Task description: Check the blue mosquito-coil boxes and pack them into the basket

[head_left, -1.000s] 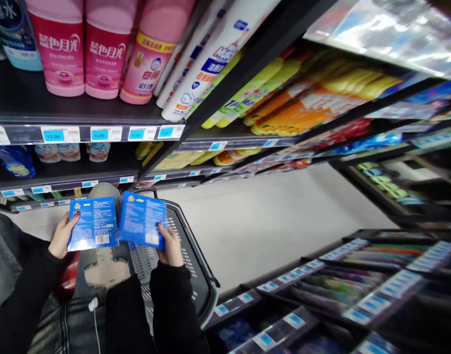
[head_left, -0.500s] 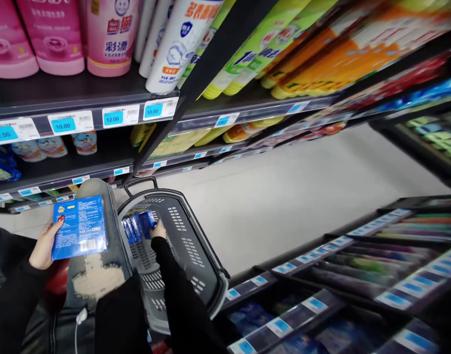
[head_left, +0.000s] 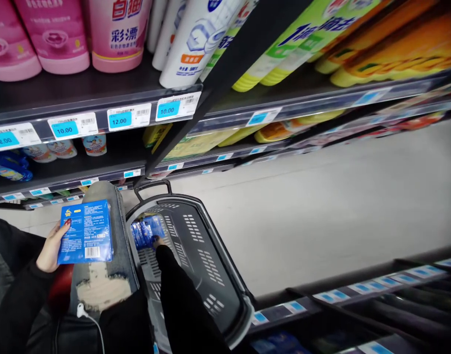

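Observation:
My left hand grips a flat blue packet by its left edge, label side up, above my knee in torn jeans. My right hand reaches down into the grey shopping basket; only its fingertips show past the black sleeve. They rest on a second blue packet that stands on edge against the basket's near-left wall. Whether the fingers still grip that packet is hidden.
Store shelves with pink, white and yellow-green bottles and blue price tags rise on the left and ahead. A low shelf with price tags runs along the lower right. Pale aisle floor lies between them.
My right hand carried its blue packet down into the basket and has sunk deeper. The left hand keeps its packet nearly still. The view has tilted downward.

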